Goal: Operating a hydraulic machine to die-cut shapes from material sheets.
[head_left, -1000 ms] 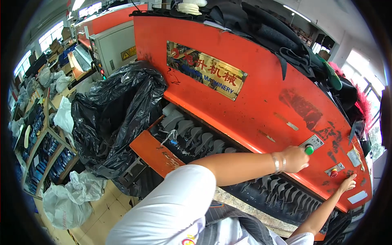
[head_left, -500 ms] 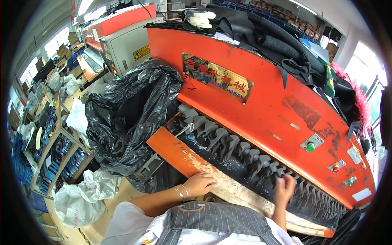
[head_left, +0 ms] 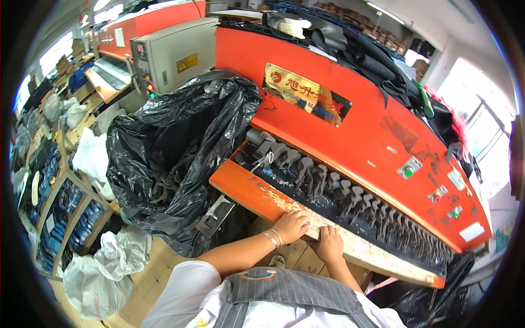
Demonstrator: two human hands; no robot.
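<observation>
Left hand [head_left: 291,226] and right hand [head_left: 330,244], just apart, rest on the near edge of a worn orange ledge [head_left: 243,187]; whether the hands grip, I cannot tell. Beyond it, curved grey pieces [head_left: 373,210] line a red machine [head_left: 344,143].

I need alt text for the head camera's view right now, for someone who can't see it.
A person's left hand and right hand rest side by side on the worn orange front board of a red machine. Beyond them runs a row of curved grey pieces; an open black plastic bag stands to the left.
</observation>
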